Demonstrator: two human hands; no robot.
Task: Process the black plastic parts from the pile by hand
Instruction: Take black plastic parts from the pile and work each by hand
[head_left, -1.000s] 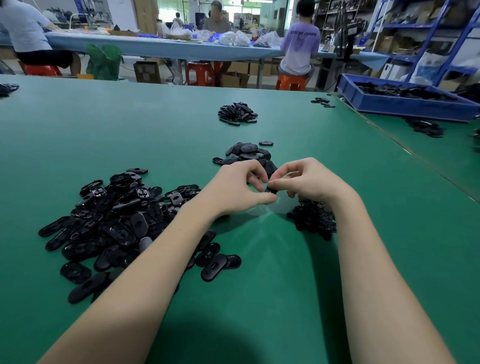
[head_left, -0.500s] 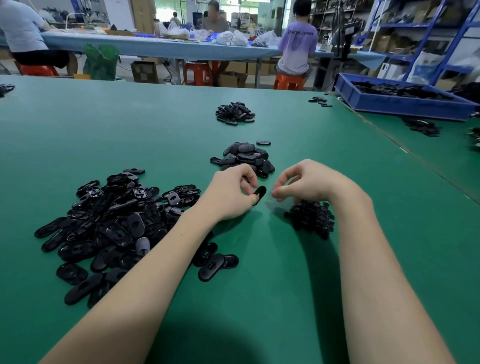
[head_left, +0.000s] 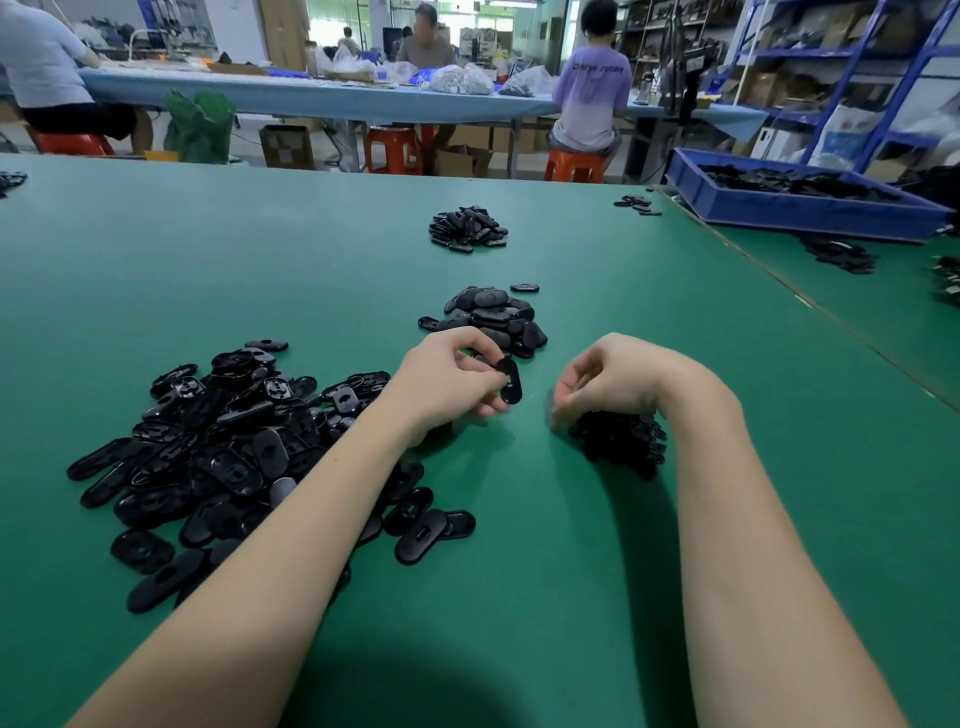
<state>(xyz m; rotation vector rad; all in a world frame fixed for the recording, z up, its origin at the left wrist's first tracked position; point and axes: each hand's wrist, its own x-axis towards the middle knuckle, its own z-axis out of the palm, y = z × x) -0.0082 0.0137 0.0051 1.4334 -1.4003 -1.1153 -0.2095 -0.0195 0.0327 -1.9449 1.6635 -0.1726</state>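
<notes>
An oval part (head_left: 510, 381) is pinched in the left hand (head_left: 451, 382); the right hand (head_left: 605, 378) is held curled over scraps (head_left: 621, 441), its grip's contents blurred.

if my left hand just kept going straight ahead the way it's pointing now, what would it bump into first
Most likely the small heap of black parts just beyond the left hand, which holds one oval part. Depth is hard to judge, but that heap looks very close.
</notes>
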